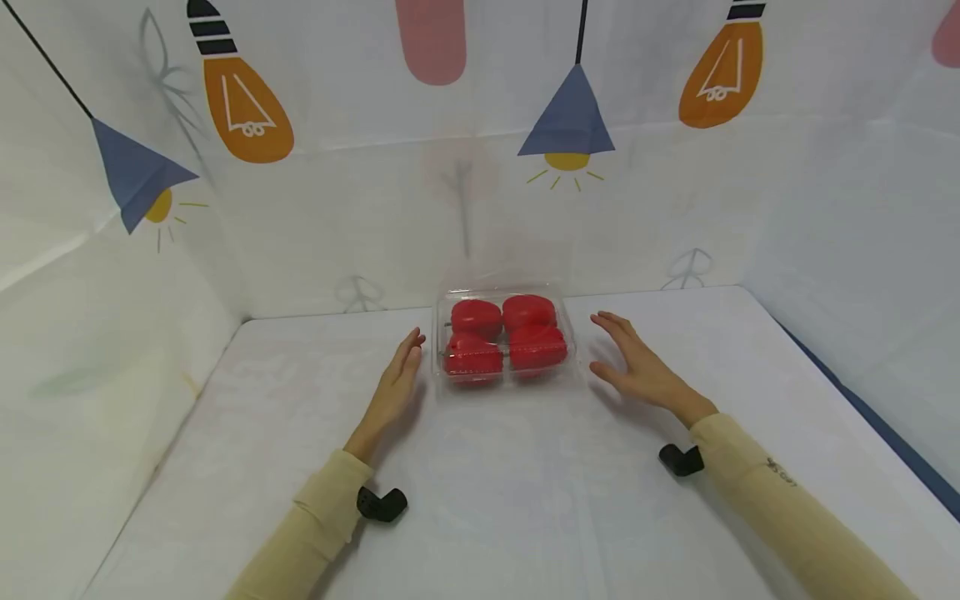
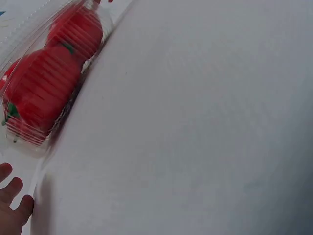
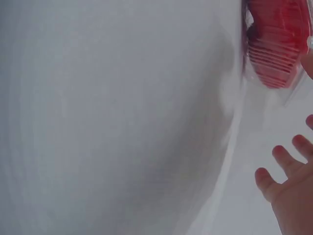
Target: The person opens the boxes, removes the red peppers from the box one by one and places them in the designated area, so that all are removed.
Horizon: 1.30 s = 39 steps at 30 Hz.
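Note:
A clear plastic clamshell box (image 1: 572,342) stands at the back middle of the white table, with several red bell peppers (image 1: 536,346) inside. Green stems show through its ribbed wall in the left wrist view. To the left of the box is my left hand (image 1: 393,387), its fingers extended and apart from the plastic. On the opposite side my right hand (image 1: 637,371) has spread fingers, the thumb toward the box and a gap between them. Both hands hold nothing. In the right wrist view, the box is cut off by the frame edge.
The white-covered table (image 1: 502,500) stretches in front of the box. Behind it hangs a pale cloth backdrop (image 1: 337,217) printed with lamps and bulbs, and similar cloth closes off both sides. A small black device (image 1: 382,505) sits at each wrist.

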Available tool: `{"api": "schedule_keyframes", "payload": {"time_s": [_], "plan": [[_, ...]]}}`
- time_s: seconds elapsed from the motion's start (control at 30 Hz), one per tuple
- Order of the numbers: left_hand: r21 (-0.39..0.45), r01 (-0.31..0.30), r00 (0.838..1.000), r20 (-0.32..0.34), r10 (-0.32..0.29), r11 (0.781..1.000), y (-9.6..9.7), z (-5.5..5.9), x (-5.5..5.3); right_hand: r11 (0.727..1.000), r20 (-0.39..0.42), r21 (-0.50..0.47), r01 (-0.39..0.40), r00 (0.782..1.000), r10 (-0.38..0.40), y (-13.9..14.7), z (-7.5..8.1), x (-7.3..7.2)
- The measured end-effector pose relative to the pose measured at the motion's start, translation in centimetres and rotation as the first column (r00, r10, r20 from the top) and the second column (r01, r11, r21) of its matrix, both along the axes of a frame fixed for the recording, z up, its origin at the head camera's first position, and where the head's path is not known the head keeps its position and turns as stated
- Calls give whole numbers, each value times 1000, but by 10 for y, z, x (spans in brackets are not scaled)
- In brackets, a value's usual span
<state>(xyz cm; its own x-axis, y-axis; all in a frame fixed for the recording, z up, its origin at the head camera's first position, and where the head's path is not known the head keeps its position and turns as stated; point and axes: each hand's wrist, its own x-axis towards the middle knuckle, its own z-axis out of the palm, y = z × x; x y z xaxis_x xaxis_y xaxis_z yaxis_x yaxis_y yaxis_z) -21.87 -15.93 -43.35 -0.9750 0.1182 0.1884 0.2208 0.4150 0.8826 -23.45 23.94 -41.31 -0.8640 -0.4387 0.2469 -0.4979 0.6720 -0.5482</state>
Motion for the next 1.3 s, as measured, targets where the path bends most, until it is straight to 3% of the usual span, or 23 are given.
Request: {"api": "schedule_keyframes", "payload": {"time_s": [0.33,0.67,0.93,1.3], "plan": [[140,125,985,103,-140,982,18,-2,5,989,-69,-80,-126,990,121,-10,0,4],[-35,32,991,133,-27,999,29,-10,6,982,-75,-59,-182,981,177,-26,11,16],[-62,8,993,116,-1,998,30,-14,6,988,-202,111,-104,971,125,-39,8,18],[-24,7,997,83,-5,1000,29,-15,9,965,-331,262,21,941,69,-63,19,24]]}}
